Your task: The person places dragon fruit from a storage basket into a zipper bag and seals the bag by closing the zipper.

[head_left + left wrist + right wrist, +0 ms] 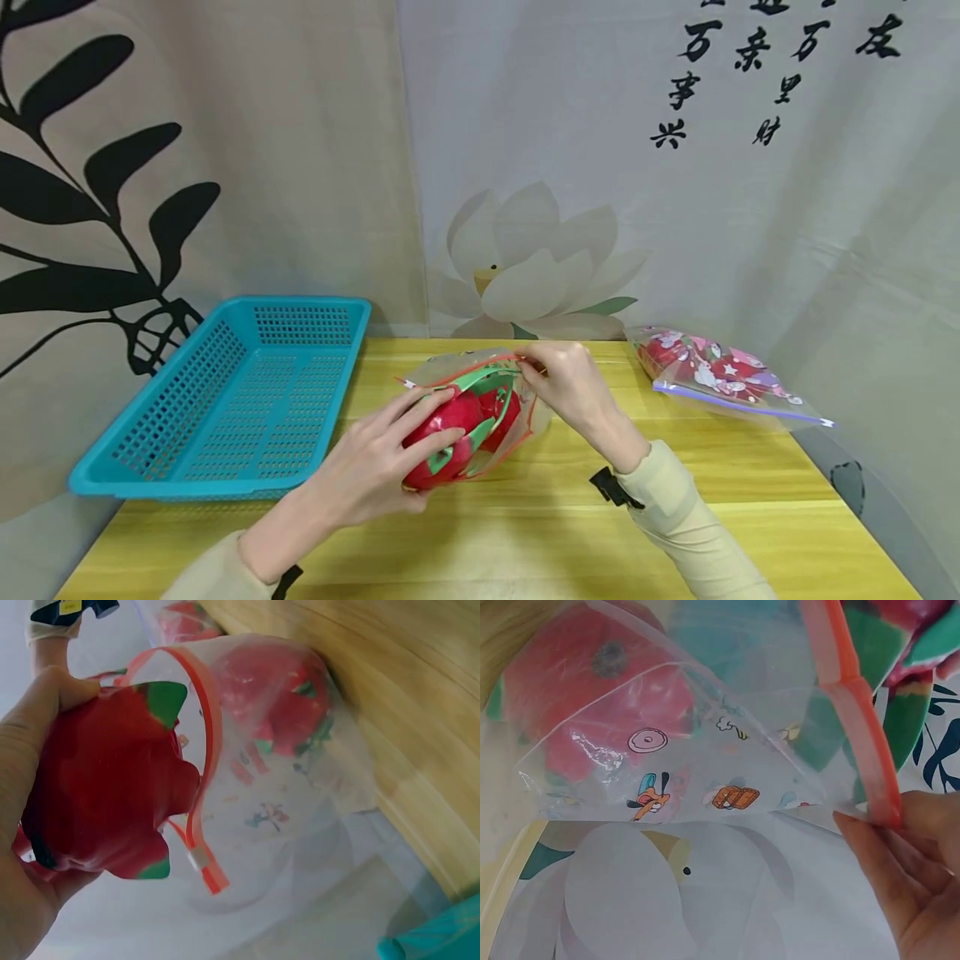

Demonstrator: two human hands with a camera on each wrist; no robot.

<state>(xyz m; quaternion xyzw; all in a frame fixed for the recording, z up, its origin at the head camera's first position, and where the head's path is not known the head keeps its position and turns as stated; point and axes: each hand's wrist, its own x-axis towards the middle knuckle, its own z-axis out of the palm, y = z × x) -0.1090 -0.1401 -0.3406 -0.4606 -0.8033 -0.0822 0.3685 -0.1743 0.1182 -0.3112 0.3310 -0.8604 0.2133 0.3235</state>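
My left hand (375,458) grips a red dragon fruit (105,787) with green-tipped scales, fingers spread over its side, at the mouth of a clear printed zip bag (262,810). The bag's orange-red zip edge (866,742) stands parted around the fruit's end. My right hand (570,387) pinches that edge between thumb and fingers at the far right side of the mouth. Deeper in the bag lies another red fruit (270,694) with green tips, seen through the plastic. A white slider (197,858) sits near one end of the zip.
A blue perforated basket (360,333) stands on the left of the wooden table (570,533). At the back right lies a second zip bag (720,367) with a purple zip and red contents. A printed curtain (525,100) hangs right behind the table.
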